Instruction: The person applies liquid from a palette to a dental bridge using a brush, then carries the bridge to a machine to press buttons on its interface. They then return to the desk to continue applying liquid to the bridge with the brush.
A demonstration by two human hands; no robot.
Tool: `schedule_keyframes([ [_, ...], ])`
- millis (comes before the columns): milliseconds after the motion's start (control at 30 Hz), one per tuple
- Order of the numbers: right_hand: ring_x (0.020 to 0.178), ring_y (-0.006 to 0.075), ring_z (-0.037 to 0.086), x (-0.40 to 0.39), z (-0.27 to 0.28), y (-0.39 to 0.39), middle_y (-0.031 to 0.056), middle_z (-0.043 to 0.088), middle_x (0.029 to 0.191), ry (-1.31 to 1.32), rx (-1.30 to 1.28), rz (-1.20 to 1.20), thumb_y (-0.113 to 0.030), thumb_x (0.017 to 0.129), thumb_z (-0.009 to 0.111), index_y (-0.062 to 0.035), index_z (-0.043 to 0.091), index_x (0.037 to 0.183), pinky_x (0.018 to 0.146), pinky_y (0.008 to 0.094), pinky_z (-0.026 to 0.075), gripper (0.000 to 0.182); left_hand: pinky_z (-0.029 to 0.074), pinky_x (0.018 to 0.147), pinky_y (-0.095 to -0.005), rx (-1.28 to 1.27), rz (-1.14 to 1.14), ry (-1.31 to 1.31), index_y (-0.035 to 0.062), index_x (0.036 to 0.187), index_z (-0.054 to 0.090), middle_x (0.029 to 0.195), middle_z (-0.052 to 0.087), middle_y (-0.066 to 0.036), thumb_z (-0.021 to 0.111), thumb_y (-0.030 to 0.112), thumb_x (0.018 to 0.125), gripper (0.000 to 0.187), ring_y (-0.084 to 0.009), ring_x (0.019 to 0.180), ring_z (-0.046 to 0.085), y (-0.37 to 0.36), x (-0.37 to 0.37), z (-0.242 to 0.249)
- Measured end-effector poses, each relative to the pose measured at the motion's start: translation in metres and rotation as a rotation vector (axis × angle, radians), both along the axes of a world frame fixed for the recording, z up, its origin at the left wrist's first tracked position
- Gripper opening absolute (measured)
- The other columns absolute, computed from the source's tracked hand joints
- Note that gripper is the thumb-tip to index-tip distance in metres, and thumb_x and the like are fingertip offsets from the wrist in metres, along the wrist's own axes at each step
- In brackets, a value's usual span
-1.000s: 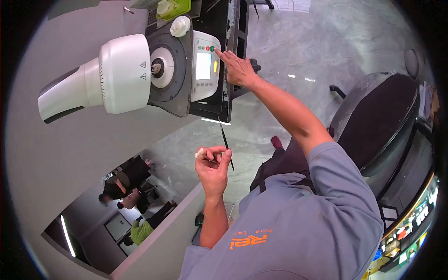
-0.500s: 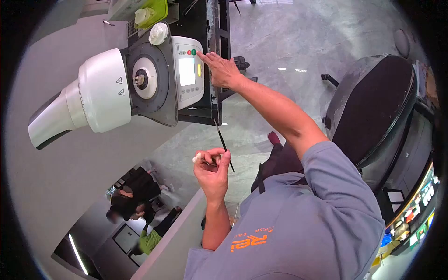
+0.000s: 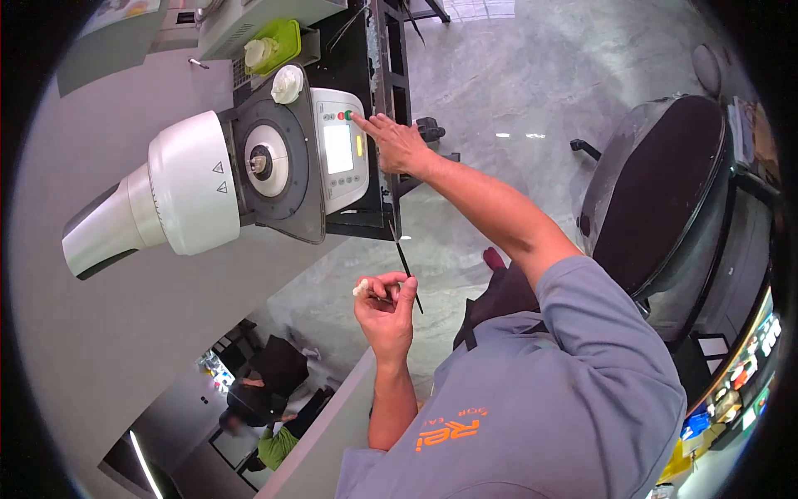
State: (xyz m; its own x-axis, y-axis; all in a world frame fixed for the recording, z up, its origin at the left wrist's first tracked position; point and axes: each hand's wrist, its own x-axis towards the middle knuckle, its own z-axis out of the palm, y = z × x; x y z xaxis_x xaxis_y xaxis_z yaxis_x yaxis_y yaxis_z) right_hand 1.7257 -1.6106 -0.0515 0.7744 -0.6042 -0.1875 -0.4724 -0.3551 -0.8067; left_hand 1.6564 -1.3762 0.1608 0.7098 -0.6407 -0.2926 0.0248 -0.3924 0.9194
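Note:
My right hand [image 3: 402, 145] reaches to the front panel of a white dental furnace [image 3: 187, 183], its fingers stretched out. The index fingertip is at the green button [image 3: 349, 116], above the lit screen [image 3: 338, 150]; whether it presses cannot be made out. Lower down, my left hand [image 3: 385, 316] is closed around a thin black brush [image 3: 409, 270]. The same hand also has a small white piece [image 3: 361, 288], like a dental crown or bridge, at its fingers. A small part sits in the centre of the furnace's round white firing platform [image 3: 268, 162].
A crumpled white wad [image 3: 288, 84] lies on the furnace's corner plate. Beyond it stands a green tray [image 3: 284, 43] with white material inside. A black chair [image 3: 665, 200] is at right. Another person [image 3: 274, 441] in green sits behind the low partition [image 3: 324, 432].
The view has shifted, so the furnace appears lower and slightly to the right. My right fingertip stays by the green button; my left hand still holds the brush and white piece.

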Motion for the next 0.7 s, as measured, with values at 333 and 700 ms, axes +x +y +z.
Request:
schedule_keyframes([
  [333,0.148,0.0370,0.047,0.005,0.001,-0.006,0.0116,0.045,0.155,0.044,0.045,0.037,-0.006,0.080,0.078,-0.0392,0.013,0.170,0.112,0.0833,0.040,0.116,0.047,0.074,-0.0238,-0.012,-0.038,0.032,0.0135,0.094,0.039,0.101,0.070,-0.009,0.080,-0.006,0.091,0.046,-0.0070,0.081,0.054,-0.010,0.010,0.000],
  [700,0.153,0.0351,0.040,0.010,-0.003,-0.001,0.0116,0.042,0.161,0.065,-0.003,0.030,-0.006,0.080,0.080,-0.0398,0.010,0.171,0.112,0.0831,0.040,0.119,0.048,0.072,-0.0239,-0.004,-0.079,0.040,0.0128,0.092,0.040,0.101,0.071,-0.010,0.079,-0.008,0.091,0.044,-0.0061,0.078,0.053,-0.021,0.025,-0.006],
])
